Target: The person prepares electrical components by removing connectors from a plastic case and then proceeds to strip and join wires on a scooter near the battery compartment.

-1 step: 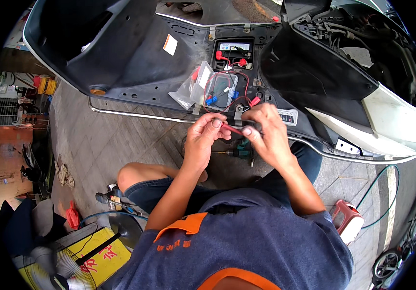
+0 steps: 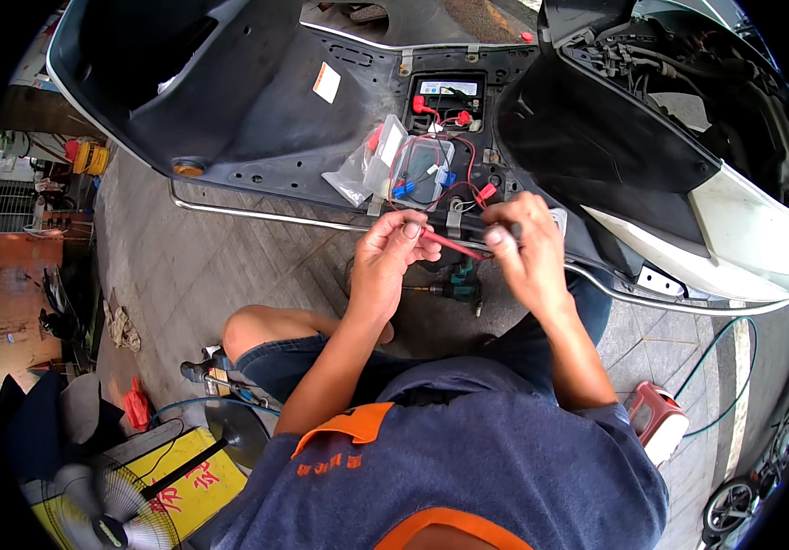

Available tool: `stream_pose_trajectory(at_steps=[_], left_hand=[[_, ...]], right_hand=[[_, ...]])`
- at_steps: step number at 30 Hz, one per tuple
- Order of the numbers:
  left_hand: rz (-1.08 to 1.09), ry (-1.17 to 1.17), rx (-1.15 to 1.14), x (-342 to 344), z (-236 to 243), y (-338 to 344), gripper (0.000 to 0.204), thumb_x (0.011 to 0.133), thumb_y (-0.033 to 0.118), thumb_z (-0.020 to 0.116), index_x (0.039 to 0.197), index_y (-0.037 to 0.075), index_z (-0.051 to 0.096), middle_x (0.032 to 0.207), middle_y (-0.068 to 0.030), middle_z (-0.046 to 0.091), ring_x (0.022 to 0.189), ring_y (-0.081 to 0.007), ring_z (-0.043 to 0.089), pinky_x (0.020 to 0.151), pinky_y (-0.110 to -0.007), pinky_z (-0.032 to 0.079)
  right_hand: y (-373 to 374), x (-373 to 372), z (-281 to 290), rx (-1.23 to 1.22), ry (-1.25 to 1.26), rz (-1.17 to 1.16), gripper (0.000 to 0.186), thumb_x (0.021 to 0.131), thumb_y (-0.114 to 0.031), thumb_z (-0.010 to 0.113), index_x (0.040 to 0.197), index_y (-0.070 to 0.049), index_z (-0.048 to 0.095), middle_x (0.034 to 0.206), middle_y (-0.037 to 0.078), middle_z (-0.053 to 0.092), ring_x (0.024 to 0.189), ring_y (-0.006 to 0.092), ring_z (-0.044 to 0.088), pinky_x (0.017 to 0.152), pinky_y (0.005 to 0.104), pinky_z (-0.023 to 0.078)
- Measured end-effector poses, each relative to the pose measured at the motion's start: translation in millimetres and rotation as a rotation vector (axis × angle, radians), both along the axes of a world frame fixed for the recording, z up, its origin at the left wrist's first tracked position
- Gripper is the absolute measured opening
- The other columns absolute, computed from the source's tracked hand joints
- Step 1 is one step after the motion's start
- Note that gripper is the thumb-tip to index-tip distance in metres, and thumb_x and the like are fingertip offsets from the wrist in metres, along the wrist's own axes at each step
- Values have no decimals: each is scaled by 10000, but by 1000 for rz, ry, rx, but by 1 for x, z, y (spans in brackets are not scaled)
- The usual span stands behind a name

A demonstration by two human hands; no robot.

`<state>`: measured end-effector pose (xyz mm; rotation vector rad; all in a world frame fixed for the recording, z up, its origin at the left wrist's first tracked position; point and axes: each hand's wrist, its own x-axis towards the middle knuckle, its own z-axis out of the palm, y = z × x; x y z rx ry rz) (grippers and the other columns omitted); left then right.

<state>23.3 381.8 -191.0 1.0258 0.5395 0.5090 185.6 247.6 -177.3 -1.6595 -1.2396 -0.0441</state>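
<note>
My left hand point(image 2: 383, 261) pinches a slim red tube-like piece point(image 2: 449, 244) between thumb and fingertips. This piece slants down to the right, toward my right hand point(image 2: 530, 252). The fingers of my right hand are curled closed. Something dark shows between them, too hidden to name. Just beyond my hands, a clear plastic box point(image 2: 383, 170) lies with its lid up, with blue connectors point(image 2: 403, 190) in and beside it. A thin red wire point(image 2: 470, 151) loops around it to a red connector point(image 2: 486, 192). Behind sits a battery point(image 2: 449, 89) with red-capped terminals.
The scooter's black floorboard point(image 2: 275, 174) spans the view, edged by a chrome rail point(image 2: 257, 217). A clear bag point(image 2: 348, 183) lies left of the box. Below my hands a teal power drill point(image 2: 457, 284) rests on the ground. A red stool point(image 2: 658, 417) and a fan point(image 2: 105, 509) stand nearby.
My right hand has shifted to the right, away from my left hand. More of the red piece between them shows. My left hand stays nearly in place.
</note>
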Motion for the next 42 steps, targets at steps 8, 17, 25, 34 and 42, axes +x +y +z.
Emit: stream_pose_trajectory(at_steps=[8,17,25,34,42], left_hand=[[35,-28,-137,25,-5,-21,138,926,123,616,1012,27,564,990,-96,649,879,-216,673,823,-364,555],[-34,120,88,16,-9,0,208,916,198,652,1002,14,606,793,-45,618,572,-98,582,508,-229,484],[-6,109,44,23,0,17,147,941,200,615,995,64,594,781,-8,604,637,-70,560,530,-206,451],[68,-108,53,14,25,63,182,967,249,559,999,70,550,921,-119,645,623,-142,596,530,-285,515],[16,-149,16,25,49,75,241,982,233,534,1114,32,556,844,-80,638,653,-138,609,561,-282,522]], right_hand=[[-30,-10,-13,132,924,275,523,946,-494,527,926,20,624,788,42,576,695,110,574,647,243,451],[-5,-42,-33,151,1009,125,199,855,-122,703,992,-9,614,917,31,617,806,86,532,712,237,447],[18,-47,-4,149,430,162,235,758,-50,742,969,-14,644,902,105,614,821,245,606,764,339,491],[53,-10,35,226,667,219,120,862,-67,672,954,-7,624,803,26,599,653,82,517,593,245,432],[104,-9,27,221,743,405,213,901,-148,646,1065,-16,614,906,14,618,796,85,564,693,250,461]])
